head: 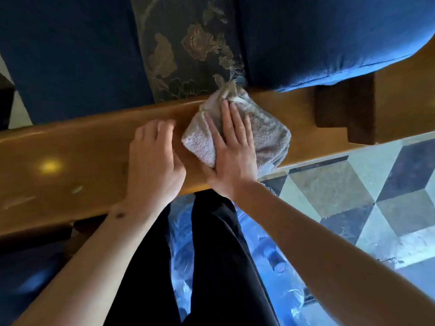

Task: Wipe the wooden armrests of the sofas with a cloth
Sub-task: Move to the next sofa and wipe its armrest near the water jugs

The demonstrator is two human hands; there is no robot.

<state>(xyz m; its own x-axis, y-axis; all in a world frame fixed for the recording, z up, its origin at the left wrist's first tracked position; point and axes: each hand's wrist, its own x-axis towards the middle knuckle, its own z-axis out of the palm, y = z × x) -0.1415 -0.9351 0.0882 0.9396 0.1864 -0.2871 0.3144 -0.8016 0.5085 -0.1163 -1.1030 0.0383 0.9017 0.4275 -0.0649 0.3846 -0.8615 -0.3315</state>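
Observation:
A broad, glossy wooden armrest (77, 158) runs across the view from lower left to upper right. A folded grey-pink terry cloth (266, 130) lies on it near the middle. My right hand (231, 151) is pressed flat on the cloth's left half, fingers spread and pointing away from me. My left hand (153, 161) rests on the bare wood just left of the cloth, fingers loosely curled, holding nothing. The cloth's far corner touches the cushion behind.
Blue sofa cushions (317, 38) and a dark floral pillow (188, 48) lie beyond the armrest. A dark wooden block (346, 107) joins the armrest at right. Checkered floor tiles (353, 184) show at right. My dark trousers (211, 267) and a blue plastic sheet are below.

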